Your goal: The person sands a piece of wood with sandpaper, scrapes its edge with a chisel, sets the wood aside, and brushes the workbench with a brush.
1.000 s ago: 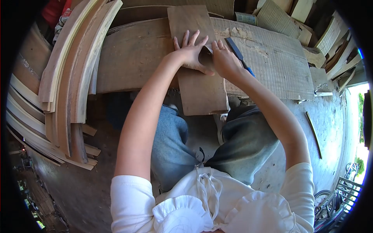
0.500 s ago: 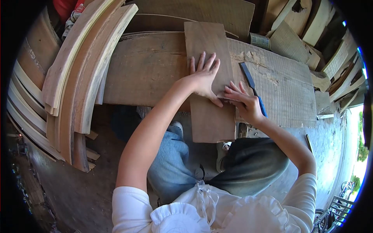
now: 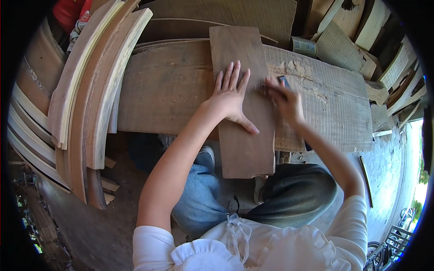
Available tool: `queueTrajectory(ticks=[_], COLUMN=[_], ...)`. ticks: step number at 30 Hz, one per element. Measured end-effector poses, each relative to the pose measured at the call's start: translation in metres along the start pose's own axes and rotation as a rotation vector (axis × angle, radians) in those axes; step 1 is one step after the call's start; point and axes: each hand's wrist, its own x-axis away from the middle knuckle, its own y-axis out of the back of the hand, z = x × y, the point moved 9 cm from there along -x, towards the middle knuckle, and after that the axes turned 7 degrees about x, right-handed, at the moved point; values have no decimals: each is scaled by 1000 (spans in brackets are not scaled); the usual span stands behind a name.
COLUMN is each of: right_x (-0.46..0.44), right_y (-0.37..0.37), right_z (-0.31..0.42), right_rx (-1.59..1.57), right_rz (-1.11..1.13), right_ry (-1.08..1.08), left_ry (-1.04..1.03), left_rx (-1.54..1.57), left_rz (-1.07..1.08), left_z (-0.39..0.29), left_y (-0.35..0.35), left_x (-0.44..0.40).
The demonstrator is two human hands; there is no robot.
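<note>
Broad plank (image 3: 158, 86); crosswise board (image 3: 248, 156); brown; rectangular; near end chipped

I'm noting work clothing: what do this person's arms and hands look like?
The left sleeve and right sleeve are short and white. The left hand wears no glove or visible ring; the right hand is also ungloved, though partly blurred.

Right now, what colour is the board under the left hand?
Brown; the board shows best in the head view.
</note>
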Motion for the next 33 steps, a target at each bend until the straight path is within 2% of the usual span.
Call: queueTrajectory(ticks=[2,5,7,10,12,14,16,20,21,23,24,30,31,33], right_x=[36,38,17,-29,-37,-35,-9,45,43,38,29,-41,-39,-37], right_y=[1,1,2,3,6,3,-5,6,8,11,10,13,12,16], right_z=[16,20,15,4,5,-5,-2,42,43,56,49,17,20,11], right_rx=[-14,-13,51,56,21,-28,-51,133,131,406,430,402,404,329], right_rz=[110,206,68,-156,-211,-135,16,88,91,42,7,-367,-370,-356], right_ry=[20,30,119,133,87,-102,-81,258,255,429,439,289,287,124], left_ry=[94,84,77,78,75,70,64,82,84,82,79,71,65,58], left_rx=[-68,-65,-71,-87,-104,-98,-92,-77,-74,-75,-71,-90,-77,-63], left_rz=[102,93,98,108,118,100,91,104,107,102,100,84,80,72], left_z=[0,2,3,4,4,5,4,5,4,4,4,4,4,4], left_y=[-2,-5,-6,-6,-8,-7,-8,-7,-7,-6,-6,-6,-5,-5], left_x=[3,0,-1,-1,-1,-1,0,-1,0,-1,-2,-1,-1,-1])
